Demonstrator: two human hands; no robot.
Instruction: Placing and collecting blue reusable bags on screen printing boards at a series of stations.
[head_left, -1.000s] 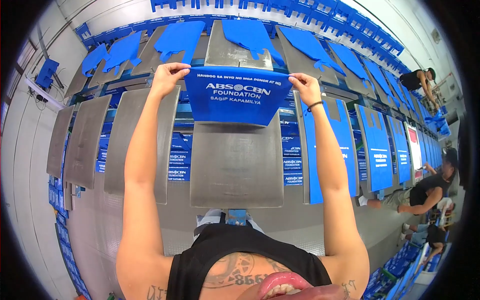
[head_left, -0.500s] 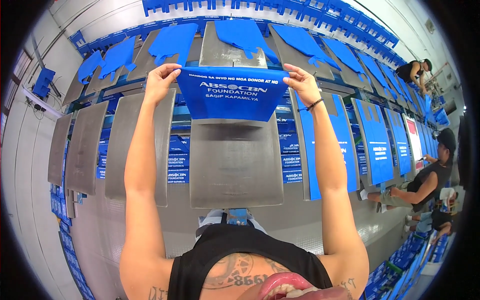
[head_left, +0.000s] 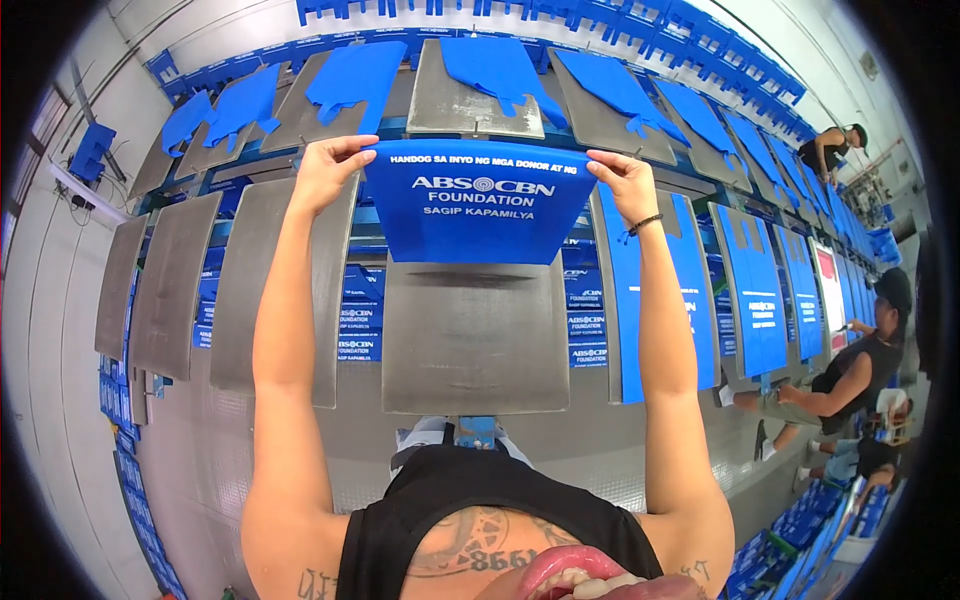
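A blue fabric bag (head_left: 478, 235) with white print hangs stretched between my two hands, over the far end of a bare grey board (head_left: 475, 340). My left hand (head_left: 331, 172) pinches its upper left corner between thumb and fingers. At the upper right corner my right hand (head_left: 624, 181) grips it the same way; a dark bracelet sits on that wrist. The bag's lower edge hangs over the board's far part; whether it touches cannot be told.
Another grey board (head_left: 275, 300) stands to the left. On the right, blue bags (head_left: 655, 330) lie flat on boards. Across the rack, a far row of boards carries draped blue bags (head_left: 490, 75). One co-worker (head_left: 855, 370) works at the right, another (head_left: 828, 150) farther back.
The bag's printed face now shows taller, with its lower edge farther down over the board. Both hands still hold its upper corners and have shifted slightly right in view.
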